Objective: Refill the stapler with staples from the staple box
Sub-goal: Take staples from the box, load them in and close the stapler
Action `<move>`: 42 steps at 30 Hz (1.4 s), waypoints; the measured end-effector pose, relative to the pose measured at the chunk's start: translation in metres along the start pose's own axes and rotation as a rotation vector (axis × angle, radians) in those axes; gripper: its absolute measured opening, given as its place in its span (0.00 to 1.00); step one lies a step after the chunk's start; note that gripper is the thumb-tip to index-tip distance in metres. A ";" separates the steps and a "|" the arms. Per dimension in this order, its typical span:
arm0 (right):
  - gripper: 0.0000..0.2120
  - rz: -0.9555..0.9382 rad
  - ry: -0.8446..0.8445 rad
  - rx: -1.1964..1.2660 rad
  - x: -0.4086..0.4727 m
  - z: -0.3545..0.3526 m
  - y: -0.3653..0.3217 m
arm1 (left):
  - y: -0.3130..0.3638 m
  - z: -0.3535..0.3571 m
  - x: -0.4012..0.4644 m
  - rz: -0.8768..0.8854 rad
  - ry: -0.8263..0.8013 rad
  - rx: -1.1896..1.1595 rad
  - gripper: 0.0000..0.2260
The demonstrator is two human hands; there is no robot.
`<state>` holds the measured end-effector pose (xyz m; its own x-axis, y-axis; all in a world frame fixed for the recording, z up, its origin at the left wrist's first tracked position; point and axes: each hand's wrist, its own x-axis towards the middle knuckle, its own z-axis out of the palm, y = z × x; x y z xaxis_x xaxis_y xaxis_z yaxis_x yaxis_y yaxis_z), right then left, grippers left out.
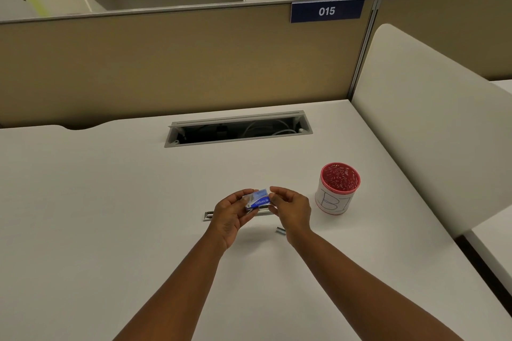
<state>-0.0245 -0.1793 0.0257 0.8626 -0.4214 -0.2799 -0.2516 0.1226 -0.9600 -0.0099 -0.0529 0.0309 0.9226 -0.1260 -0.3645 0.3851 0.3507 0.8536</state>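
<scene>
Head view: a small blue staple box (258, 199) with white lettering and a paler upper face is held above the white desk (110, 202), near its middle, between both hands. The left hand (232, 213) grips the box's left end with curled fingers and thumb; the right hand (291, 209) pinches its right end between thumb and fingertips. Directly beneath the hands lies 1 silver metal stapler (208, 215), flat on the desk; only its left end and a short strip below the box are visible, the rest being covered by the hands, so whether it is opened cannot be told. 1 short strip of staples (280, 230) lies on the desk just beside the right wrist. 1 red perforated pen cup (338, 188), wrapped in white paper with handwritten marks, stands upright to the right, apart from the hands. Count: 1 box, 1 stapler, 1 loose strip, 1 cup, 2 hands. The lettering on the box is too small to read with certainty, and its contents are not visible. Behind, 1 open cable tray (238, 129) is set in the desk, and 1 blue sign (327, 10) reads 015.
</scene>
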 end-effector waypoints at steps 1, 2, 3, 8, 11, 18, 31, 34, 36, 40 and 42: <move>0.10 -0.010 -0.004 -0.006 0.000 -0.001 0.000 | 0.000 0.000 0.000 0.000 -0.002 0.000 0.07; 0.10 -0.023 -0.006 -0.023 0.000 -0.002 -0.001 | 0.001 -0.001 0.000 -0.001 -0.006 -0.003 0.07; 0.10 -0.043 -0.012 -0.049 0.000 -0.003 -0.002 | 0.001 -0.001 0.000 -0.005 -0.011 -0.004 0.07; 0.18 -0.394 -0.294 -0.355 0.005 -0.016 -0.006 | 0.002 -0.004 0.002 -0.043 -0.011 0.043 0.13; 0.21 -0.571 -0.496 -0.746 0.012 -0.020 -0.004 | 0.002 -0.004 0.002 -0.074 -0.021 0.064 0.15; 0.16 -0.505 -0.156 -0.638 0.020 -0.031 0.010 | -0.003 -0.010 0.007 -0.019 0.086 0.128 0.13; 0.15 -0.346 0.083 -1.106 0.037 -0.039 0.043 | -0.003 -0.064 0.027 0.206 0.698 0.101 0.10; 0.15 -0.569 0.048 -1.033 0.036 -0.025 0.040 | -0.006 -0.073 0.031 0.173 0.749 0.137 0.10; 0.14 -0.662 -0.123 -1.049 0.038 -0.012 0.036 | -0.008 -0.076 0.034 0.134 0.763 0.165 0.10; 0.17 -0.629 -0.491 -1.275 0.044 0.014 0.037 | -0.012 -0.081 0.037 0.054 0.720 0.213 0.11; 0.15 -0.639 -0.512 -1.360 0.044 0.023 0.040 | -0.012 -0.082 0.038 0.031 0.684 0.189 0.12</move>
<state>0.0133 -0.1719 -0.0254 0.9553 0.2822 -0.0878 0.2488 -0.9283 -0.2762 0.0191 0.0142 -0.0239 0.7376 0.5138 -0.4382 0.4132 0.1698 0.8947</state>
